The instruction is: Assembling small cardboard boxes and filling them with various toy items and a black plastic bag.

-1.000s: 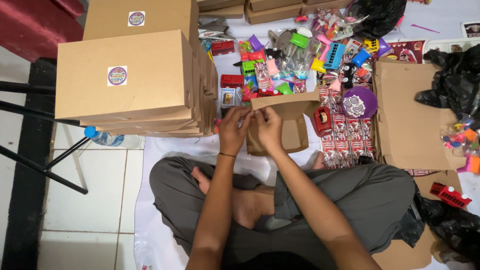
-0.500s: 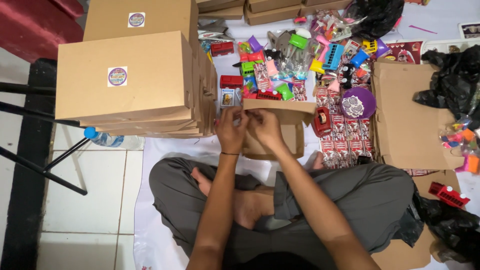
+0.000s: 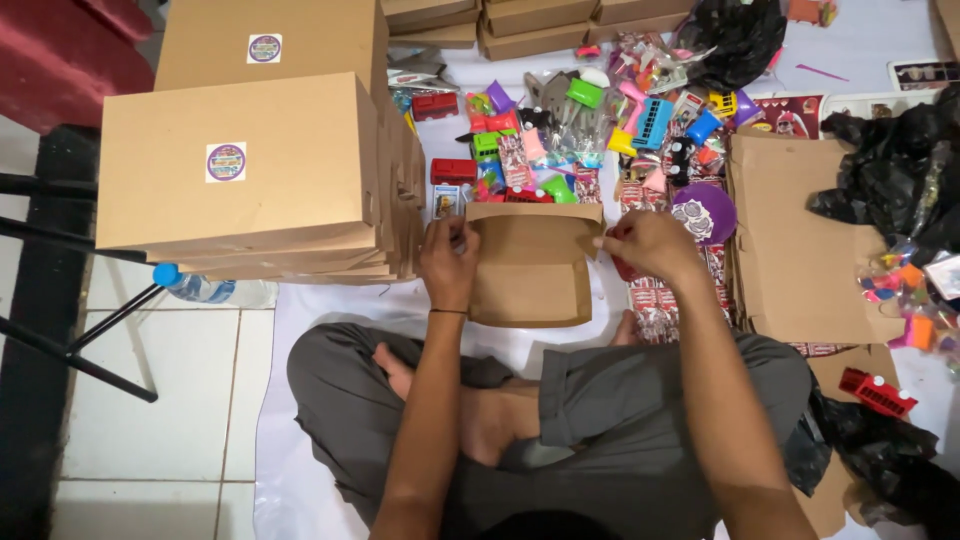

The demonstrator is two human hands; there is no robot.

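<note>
A small brown cardboard box (image 3: 528, 268) lies open on the white sheet in front of my crossed legs. My left hand (image 3: 448, 262) grips its left wall near the top corner. My right hand (image 3: 646, 243) pinches the box's upper right corner flap. The inside of the box looks empty. Just beyond it lies a heap of small colourful toys and packets (image 3: 590, 130).
A stack of closed brown boxes with round stickers (image 3: 250, 170) stands to the left. Flat cardboard blanks (image 3: 800, 250) lie on the right, with black plastic bags (image 3: 890, 200) beyond. A water bottle (image 3: 200, 288) and black metal legs (image 3: 70, 340) are at the left.
The hands were together at the middle of the folded box; now they have spread apart to its left and right sides and the box stands open.
</note>
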